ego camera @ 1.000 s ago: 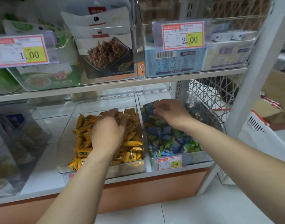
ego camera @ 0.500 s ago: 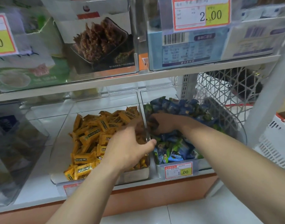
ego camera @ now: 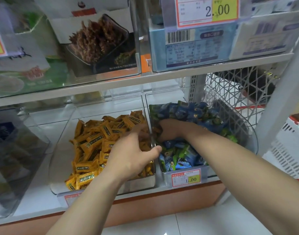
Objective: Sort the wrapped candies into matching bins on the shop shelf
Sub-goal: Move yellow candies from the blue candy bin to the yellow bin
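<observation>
A clear bin (ego camera: 138, 186) on the lower shelf holds a heap of yellow wrapped candies (ego camera: 97, 141). Beside it on the right, another clear bin (ego camera: 253, 141) is filled with blue and green wrapped candies (ego camera: 192, 116). My left hand (ego camera: 133, 153) hovers over the right side of the yellow heap, fingers spread and blurred, thumb at the wall between the bins. My right hand (ego camera: 170, 129) is down in the blue-green bin against its left wall. Its curled fingertips pinch what looks like a yellow-brown candy (ego camera: 158, 130).
The shelf above (ego camera: 162, 77) carries boxed snacks and a 2.00 price tag (ego camera: 207, 11). A 1.00 tag (ego camera: 186, 178) fronts the right bin. A clear bin (ego camera: 18, 150) stands at the left; a white mesh panel (ego camera: 230, 92), post (ego camera: 281, 102) and basket (ego camera: 289, 150) at the right.
The view has closed in on the two bins. My right hand moved from the back of the blue-green bin to its left wall; my left hand shifted right to the dividing wall.
</observation>
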Motion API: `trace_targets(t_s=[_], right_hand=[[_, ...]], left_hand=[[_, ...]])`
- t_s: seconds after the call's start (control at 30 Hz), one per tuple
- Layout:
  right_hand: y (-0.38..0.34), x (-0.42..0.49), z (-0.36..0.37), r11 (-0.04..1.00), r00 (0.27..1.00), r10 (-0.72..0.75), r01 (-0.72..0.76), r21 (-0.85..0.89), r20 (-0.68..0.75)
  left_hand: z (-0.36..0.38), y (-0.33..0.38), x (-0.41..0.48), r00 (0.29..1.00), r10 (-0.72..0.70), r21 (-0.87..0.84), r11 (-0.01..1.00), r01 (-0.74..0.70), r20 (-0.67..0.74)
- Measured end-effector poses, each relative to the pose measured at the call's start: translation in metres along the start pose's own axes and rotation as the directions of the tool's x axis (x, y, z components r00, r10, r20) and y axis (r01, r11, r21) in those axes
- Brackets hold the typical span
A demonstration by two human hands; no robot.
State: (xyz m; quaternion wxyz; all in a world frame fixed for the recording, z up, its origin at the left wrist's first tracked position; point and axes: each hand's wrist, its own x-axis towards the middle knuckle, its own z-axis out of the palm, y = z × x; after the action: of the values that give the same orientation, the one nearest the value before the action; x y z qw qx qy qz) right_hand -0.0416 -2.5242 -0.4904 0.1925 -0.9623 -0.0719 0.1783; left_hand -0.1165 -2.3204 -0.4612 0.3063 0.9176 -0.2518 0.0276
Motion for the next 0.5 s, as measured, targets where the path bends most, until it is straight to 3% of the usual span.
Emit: trace_targets(t_s=[0.33, 0.5], right_hand=[[0.003, 0.005, -0.006, 0.965, 0.995, 0.028, -0.052, 0.256, 0.098], [-0.003, 0.003, -0.001, 0.977, 0.989, 0.009, -0.040, 0.208, 0.146]], left_hand=[[0.000, -0.002, 0.002, 1.000, -0.004, -0.034, 0.999, 0.005, 0.012], [0.001, -0.003, 0.005, 1.000, -0.019, -0.039, 0.999, 0.019, 0.017]])
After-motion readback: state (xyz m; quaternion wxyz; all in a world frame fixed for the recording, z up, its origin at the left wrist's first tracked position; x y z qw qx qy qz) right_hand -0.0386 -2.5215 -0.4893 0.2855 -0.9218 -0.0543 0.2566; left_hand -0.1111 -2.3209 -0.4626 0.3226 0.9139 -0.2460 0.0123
